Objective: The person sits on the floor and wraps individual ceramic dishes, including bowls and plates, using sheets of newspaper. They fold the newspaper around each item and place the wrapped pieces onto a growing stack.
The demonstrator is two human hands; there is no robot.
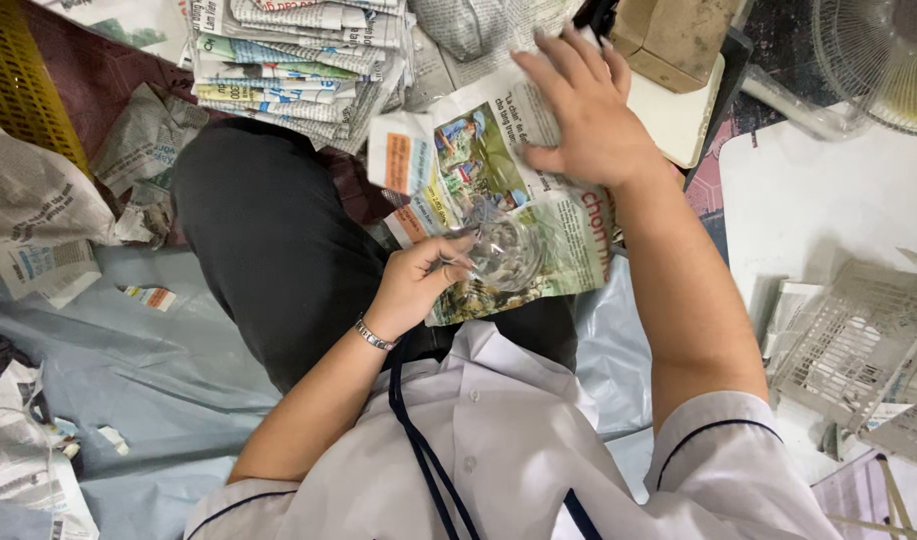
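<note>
The left hand (414, 285) grips a clear glass (504, 250) lying on the newspaper sheet (499, 190) on the lap. The right hand (589, 110) presses flat, fingers spread, holding nothing. The smooth glass could slip and roll off the lap.

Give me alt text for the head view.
Seen from above, the left hand holds a clear glass on a colourful newspaper sheet in the person's lap, while the right hand presses that sheet flat. A stack of folded newspapers lies just beyond.

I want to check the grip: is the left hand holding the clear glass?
Yes, the left hand grips the rim of the clear glass, which lies on the newspaper sheet.
</note>
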